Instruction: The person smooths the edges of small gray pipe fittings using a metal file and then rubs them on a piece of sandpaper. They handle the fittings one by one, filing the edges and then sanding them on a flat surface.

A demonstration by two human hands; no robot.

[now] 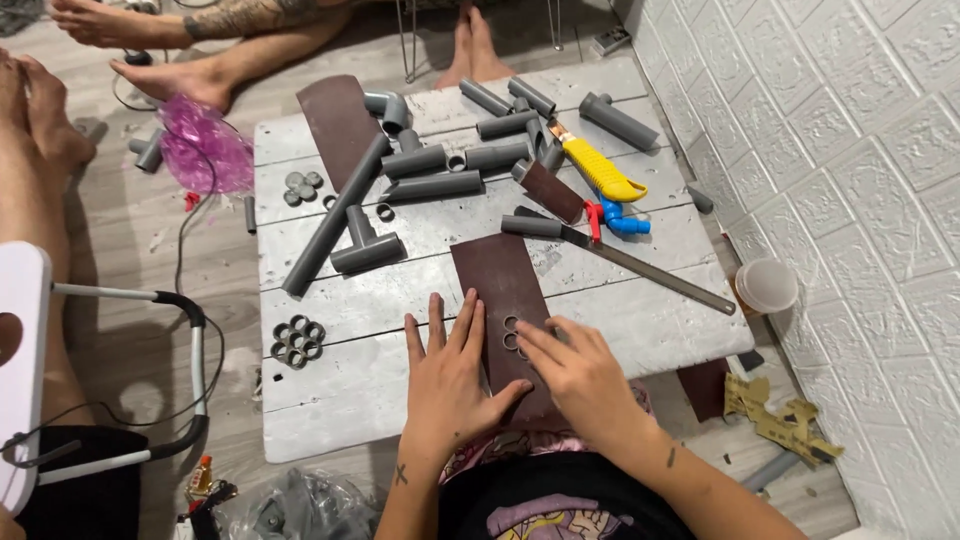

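Fingers of right hand (585, 375) press grey rings (512, 333) — left hand (450, 375) flattens sandpaper (497, 275)

Brown sandpaper sheet (497, 275), near edge: matt, gritty. Small grey plastic pipe rings (511, 332): smooth, dull. Whitewashed wooden board table (640, 330): rough, scuffed paint.

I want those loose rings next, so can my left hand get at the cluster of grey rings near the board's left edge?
Probably yes. The left hand lies flat on the sandpaper strip, and the cluster of grey rings sits just to its left on bare board, with nothing between them.
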